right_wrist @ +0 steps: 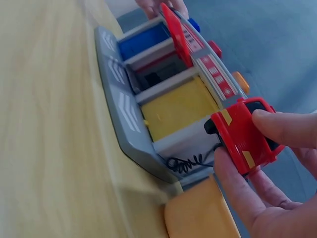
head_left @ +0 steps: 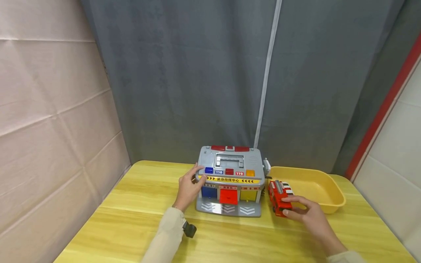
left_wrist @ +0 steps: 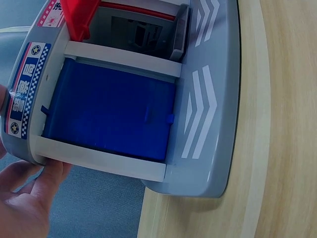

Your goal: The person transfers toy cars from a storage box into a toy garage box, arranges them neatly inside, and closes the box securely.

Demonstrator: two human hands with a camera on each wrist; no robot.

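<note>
A grey toy emergency station [head_left: 207, 157] with a carrying handle on its roof stands on the table. My left hand [head_left: 190, 188] grips the left edge of its roof, thumb at the front. Below it, the blue door [left_wrist: 111, 111] is down. The red door [right_wrist: 176, 34] in the middle is swung up and outward, baring a dark bay, while the yellow door [right_wrist: 178, 110] is down. To the right of the station, my right hand [head_left: 310, 215] pinches a red toy fire truck [head_left: 276, 195] between thumb and fingers. The truck is held above the table.
A yellow plastic basin [head_left: 335, 188] stands at the right, behind the right hand. A black coiled cord [right_wrist: 190, 162] hangs at the station's right side. Grey curtain [head_left: 184, 80] backs the wooden table [head_left: 131, 215].
</note>
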